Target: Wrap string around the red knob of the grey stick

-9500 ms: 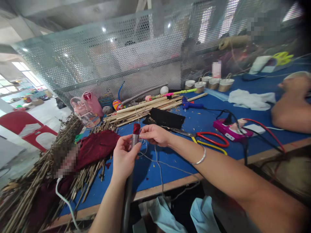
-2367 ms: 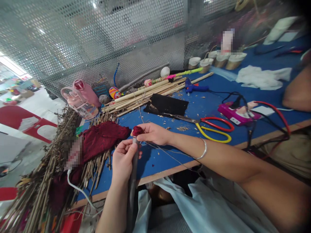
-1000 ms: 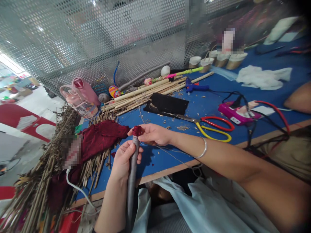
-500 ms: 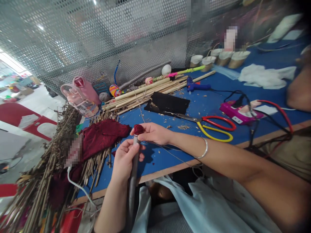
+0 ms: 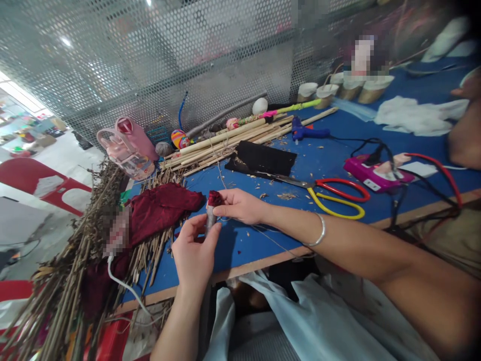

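Left hand [image 5: 193, 248]: I see its fingers curled around a slim grey cylindrical rod [image 5: 211, 219], the thumb alongside; how firmly they press, I cannot tell.
Right hand [image 5: 244, 205]: from here I make out thumb and forefinger pinched narrow on a crumpled dark red cloth tip [image 5: 214, 198]; a round silver bangle [image 5: 321, 229] circles that wrist.
Grey rod: between both hands, above the near part of the blue table top [image 5: 233, 250], close to upright; its lower length is mostly hidden from me by the left hand.
Cloth tip: bunched at the rod's upper end; whether it is fastened, I cannot tell.
Thin grey string [image 5: 276, 240]: trails from beneath the right forearm toward the near table edge.
Dark red fabric [image 5: 163, 210]: a larger, rumpled sheet to the left of the hands, lying over a bundle of dry brown stalks [image 5: 67, 296].
Scissors: a large metal pair with one red and one yellow handle [image 5: 311, 185], blades reaching a flat black sheet [image 5: 265, 159] beyond the right hand.
Glue gun: a blue plastic tool [image 5: 310, 132] lying beside long pale wooden sticks [image 5: 233, 138].
Power strip: a magenta plastic block [image 5: 370, 174] with cables, right of the scissors.
Far side: I get brown pots with white tops [image 5: 376, 89] and a crumpled white cloth [image 5: 419, 115].
Right edge: a co-worker's arm [image 5: 468, 135], well apart from my wearer's hands.
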Action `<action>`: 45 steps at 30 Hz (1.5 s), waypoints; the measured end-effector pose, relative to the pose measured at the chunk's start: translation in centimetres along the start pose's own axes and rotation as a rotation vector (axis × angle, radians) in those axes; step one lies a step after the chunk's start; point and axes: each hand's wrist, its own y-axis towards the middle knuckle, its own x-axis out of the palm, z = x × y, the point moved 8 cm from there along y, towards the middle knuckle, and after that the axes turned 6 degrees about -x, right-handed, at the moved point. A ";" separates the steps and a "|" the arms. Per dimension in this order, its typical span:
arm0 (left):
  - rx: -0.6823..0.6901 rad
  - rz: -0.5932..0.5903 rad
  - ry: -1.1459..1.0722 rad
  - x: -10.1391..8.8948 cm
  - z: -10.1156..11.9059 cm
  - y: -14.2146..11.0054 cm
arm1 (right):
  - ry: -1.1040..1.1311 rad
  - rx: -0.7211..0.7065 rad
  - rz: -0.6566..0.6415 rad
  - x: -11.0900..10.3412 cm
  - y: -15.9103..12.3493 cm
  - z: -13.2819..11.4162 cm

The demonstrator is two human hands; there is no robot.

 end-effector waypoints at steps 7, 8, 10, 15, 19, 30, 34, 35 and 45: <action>-0.234 -0.228 -0.316 1.6 -1.8 0.9 | 0.033 0.023 -0.037 -0.1 0.0 0.0; -0.242 -0.264 -0.353 1.9 -1.8 1.0 | 0.047 0.023 -0.038 -0.1 -0.1 -0.1; -0.242 -0.311 -0.414 2.2 -1.7 1.1 | 0.073 0.034 -0.061 0.1 -0.1 -0.1; -0.200 -0.285 -0.434 2.2 -1.4 0.9 | 0.088 0.047 -0.092 0.1 0.1 -0.2; -0.227 -0.322 -0.462 2.6 -1.3 0.8 | 0.069 0.117 -0.130 0.0 -0.2 0.5; -0.092 -0.108 -0.183 2.1 -0.2 -0.3 | 0.098 0.067 -0.008 -0.6 -0.2 0.4; 0.021 -0.048 -0.070 1.5 -0.1 -0.8 | 0.057 0.079 -0.023 -0.4 -0.3 0.6; -0.009 -0.075 -0.113 1.6 -0.5 -0.7 | 0.051 0.087 -0.034 -0.3 -0.3 0.7; -0.342 -0.519 -0.576 4.3 -2.9 -1.1 | 0.029 0.179 -0.163 0.8 -1.4 0.6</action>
